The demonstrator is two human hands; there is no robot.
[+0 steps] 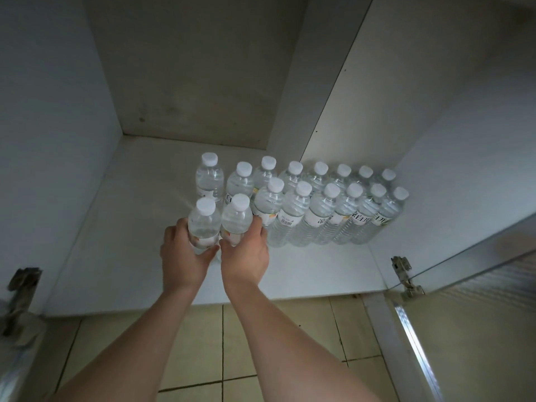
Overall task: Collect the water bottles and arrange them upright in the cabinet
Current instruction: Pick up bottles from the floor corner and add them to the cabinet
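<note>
Fingers of left hand (pixel 185 253) and right hand (pixel 246 250) each wrap one upright clear plastic water bottle (pixel 203 224), just left of the standing rows (pixel 333 204) in the white cabinet (pixel 130 227).

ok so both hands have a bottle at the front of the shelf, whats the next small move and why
Probably slide both bottles right, against the front row, then let go. The left hand grips one bottle, the right hand another; both look upright on the shelf, extending the front row leftward.
</note>
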